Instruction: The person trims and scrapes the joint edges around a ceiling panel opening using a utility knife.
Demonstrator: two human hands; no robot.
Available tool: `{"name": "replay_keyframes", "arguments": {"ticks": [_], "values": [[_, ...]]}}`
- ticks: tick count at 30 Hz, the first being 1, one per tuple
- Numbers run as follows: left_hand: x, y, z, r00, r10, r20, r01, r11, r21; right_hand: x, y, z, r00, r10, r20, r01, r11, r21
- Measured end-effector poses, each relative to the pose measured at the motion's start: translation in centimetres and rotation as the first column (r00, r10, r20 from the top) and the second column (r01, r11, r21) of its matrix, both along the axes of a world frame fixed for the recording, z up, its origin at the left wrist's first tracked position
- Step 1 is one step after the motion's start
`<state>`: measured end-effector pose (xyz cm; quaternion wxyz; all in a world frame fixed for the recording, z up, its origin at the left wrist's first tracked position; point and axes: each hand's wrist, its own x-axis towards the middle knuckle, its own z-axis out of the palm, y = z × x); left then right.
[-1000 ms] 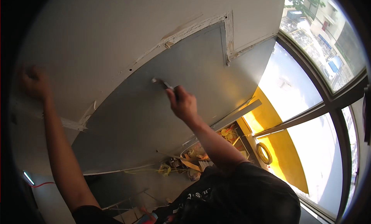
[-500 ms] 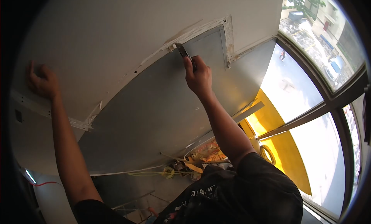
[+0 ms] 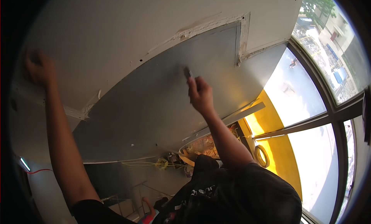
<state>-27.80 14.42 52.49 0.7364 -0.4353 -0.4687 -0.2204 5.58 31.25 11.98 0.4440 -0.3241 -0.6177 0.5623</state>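
My right hand [image 3: 201,95] is closed around a utility knife [image 3: 188,72], whose blade is blurred and points up and left. The knife is in front of the grey surface [image 3: 154,92], apart from the plastered edge [image 3: 193,32] of the white panel [image 3: 127,27] above. A brownish patch marks that edge. On the left, my left hand [image 3: 40,69] is up at the white panel, its fingers blurred and partly in shadow but apart, with no object visible in them. A loose curled strip [image 3: 99,94] hangs from the panel's lower left corner.
Framed windows [image 3: 309,85] line the right side, with a yellow panel [image 3: 276,154] and coiled yellow hose [image 3: 262,156] below. Assorted clutter [image 3: 201,148] lies far below. Another person's arm [image 3: 146,204] shows at the bottom. A lit tube [image 3: 25,164] is at lower left.
My right hand has drawn the knife down, away from the plastered edge. The pale lump at the blade is gone from there, and a small white fragment shows lower down. My left hand has shifted slightly.
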Motion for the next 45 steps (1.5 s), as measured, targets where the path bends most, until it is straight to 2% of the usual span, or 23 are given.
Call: {"name": "replay_keyframes", "arguments": {"ticks": [1, 4, 6, 10, 13, 15, 20, 22, 24, 27, 29, 30, 31, 32, 33, 34, 35, 37, 39, 45], "values": [[0.4, 0.4, 0.0, 0.999, -0.036, 0.012, 0.036, 0.999, 0.011, 0.0, 1.4, 1.0, 0.987, -0.145, -0.071, 0.152, 0.983, 0.105], [0.5, 0.6, 0.7, 0.998, -0.059, -0.018, 0.059, 0.998, 0.021, 0.5, 2.9, 5.6, 0.975, -0.184, -0.124, 0.193, 0.979, 0.068], [-0.2, 0.5, 1.1, 0.997, -0.050, -0.065, 0.051, 0.999, 0.016, 0.6, 3.1, 7.6, 0.955, -0.179, -0.236, 0.195, 0.980, 0.044], [-2.0, 0.1, 1.7, 0.994, -0.007, -0.110, 0.007, 1.000, -0.005, 0.1, 3.8, 7.1, 0.966, -0.149, -0.211, 0.176, 0.978, 0.116], [-2.8, -0.4, 2.0, 0.992, 0.020, -0.123, -0.022, 1.000, -0.016, -0.6, 4.3, 6.9, 0.951, -0.212, -0.223, 0.248, 0.957, 0.149], [-4.4, -0.9, 2.7, 0.991, 0.055, -0.119, -0.058, 0.998, -0.027, -1.3, 4.6, 6.5, 0.934, -0.274, -0.230, 0.336, 0.893, 0.299], [-8.8, -2.3, 4.2, 0.970, 0.235, -0.056, -0.233, 0.972, 0.040, -2.0, 4.0, 6.5, 0.928, -0.319, -0.193, 0.363, 0.891, 0.271], [-6.5, -1.6, 3.6, 0.975, 0.208, -0.078, -0.207, 0.978, 0.023, -3.1, 3.6, 6.5, 0.917, -0.344, -0.203, 0.390, 0.880, 0.271], [-6.9, -1.7, 4.1, 0.977, 0.187, -0.098, -0.186, 0.982, 0.021, -4.4, 2.6, 6.8, 0.915, -0.295, -0.277, 0.320, 0.946, 0.050], [-8.3, -2.6, 3.8, 0.979, 0.190, -0.078, -0.191, 0.981, -0.010, -6.3, 1.3, 6.9, 0.913, -0.310, -0.266, 0.320, 0.947, -0.006], [-7.3, -2.4, 3.8, 0.962, 0.264, -0.072, -0.259, 0.963, 0.070, -5.0, 1.0, 6.6, 0.920, -0.281, -0.273, 0.282, 0.959, -0.038], [-6.4, -2.4, 3.8, 0.961, 0.264, -0.083, -0.258, 0.963, 0.076, -3.2, 0.8, 6.1, 0.987, -0.136, -0.090, 0.155, 0.953, 0.261], [-5.4, -1.7, 3.6, 0.979, 0.138, -0.148, -0.137, 0.990, 0.017, -1.6, 0.5, 5.6, 0.990, -0.056, 0.126, -0.015, 0.865, 0.502], [-4.5, -0.6, 3.4, 0.979, 0.002, -0.205, -0.011, 0.999, -0.045, -0.8, 0.5, 5.0, 0.991, -0.078, 0.108, 0.013, 0.864, 0.503], [-3.4, -0.2, 2.7, 0.978, -0.011, -0.210, 0.003, 0.999, -0.040, 0.0, 0.4, 4.4, 0.993, -0.105, 0.049, 0.079, 0.922, 0.379], [-2.4, -0.1, 1.7, 0.994, 0.008, -0.108, -0.010, 1.000, -0.022, 0.7, 0.8, 4.0, 0.991, -0.134, -0.003, 0.130, 0.958, 0.256], [-2.0, -0.4, 1.1, 1.000, 0.030, -0.003, -0.030, 1.000, -0.003, 1.1, 1.7, 4.5, 0.991, -0.136, -0.005, 0.132, 0.953, 0.274], [-1.3, -0.3, 1.5, 0.998, 0.029, -0.061, -0.029, 1.000, -0.003, 0.7, 3.2, 5.4, 0.958, -0.257, -0.130, 0.284, 0.919, 0.272], [-1.4, -0.1, 1.9, 0.992, 0.013, -0.122, -0.016, 1.000, -0.021, 0.6, 3.9, 6.6, 0.957, -0.242, -0.162, 0.280, 0.916, 0.286], [-0.7, 0.2, 0.9, 0.997, -0.015, -0.079, 0.013, 1.000, -0.021, -1.0, 4.3, 7.2, 0.945, -0.266, -0.189, 0.318, 0.883, 0.345]]}}
